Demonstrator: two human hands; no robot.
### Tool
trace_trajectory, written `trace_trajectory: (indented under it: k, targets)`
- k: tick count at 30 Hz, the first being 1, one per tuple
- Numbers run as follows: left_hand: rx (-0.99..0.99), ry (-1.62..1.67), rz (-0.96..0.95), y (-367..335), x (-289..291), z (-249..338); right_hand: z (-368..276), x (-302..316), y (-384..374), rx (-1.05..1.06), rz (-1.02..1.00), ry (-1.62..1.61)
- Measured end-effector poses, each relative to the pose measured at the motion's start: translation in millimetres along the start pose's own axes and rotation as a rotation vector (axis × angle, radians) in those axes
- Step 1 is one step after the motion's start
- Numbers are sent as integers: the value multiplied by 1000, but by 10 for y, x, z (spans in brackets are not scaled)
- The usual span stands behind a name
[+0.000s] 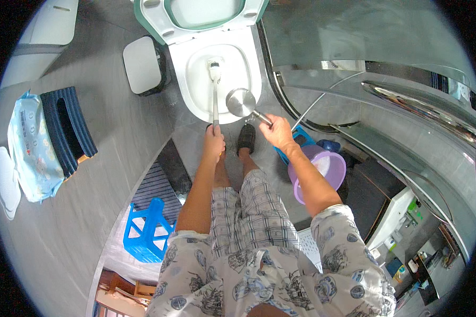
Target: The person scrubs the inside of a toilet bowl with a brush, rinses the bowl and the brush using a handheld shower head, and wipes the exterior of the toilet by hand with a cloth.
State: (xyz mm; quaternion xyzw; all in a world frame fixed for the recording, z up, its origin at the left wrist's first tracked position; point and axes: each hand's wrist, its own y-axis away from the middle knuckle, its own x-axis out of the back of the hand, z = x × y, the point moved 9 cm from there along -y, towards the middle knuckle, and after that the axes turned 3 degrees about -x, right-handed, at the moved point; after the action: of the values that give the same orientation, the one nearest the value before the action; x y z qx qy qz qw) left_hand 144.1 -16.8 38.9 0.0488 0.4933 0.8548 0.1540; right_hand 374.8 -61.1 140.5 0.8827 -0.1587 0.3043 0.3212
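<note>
My left hand (pixel 213 143) is wrapped round the handle of a toilet brush (pixel 215 98), whose bristled head rests inside the white toilet bowl (pixel 188 79). In my right hand (pixel 276 131) is the handle of a round metal ladle or dipper (pixel 241 102), held over the bowl's front right rim. Small drops of water seem to show beneath the dipper near its handle. The toilet's seat and green-edged lid (pixel 181 34) are raised. What lies inside the dipper cannot be seen.
A lidded bin (pixel 141 65) stands left of the toilet. A purple bucket (pixel 335 174) is beside my right forearm. A blue stool (pixel 149 232) stands at lower left. A blue tissue or wipes pack (pixel 31 148) hangs on the left wall. Glass panel (pixel 354 37) at right.
</note>
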Motion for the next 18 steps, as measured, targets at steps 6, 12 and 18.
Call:
trace_trajectory:
  k: [6, 12, 18]
  targets:
    - [-70, 13, 33, 487, -32, -46, -4, 344, 0, -33, 97, -61]
    - [-329, -247, 187, 429, 63, -36, -116, 470, -11, 39, 185, -52]
    - [-487, -609, 384, 685, 20, 245, -44, 362, 8, 40, 51, 26]
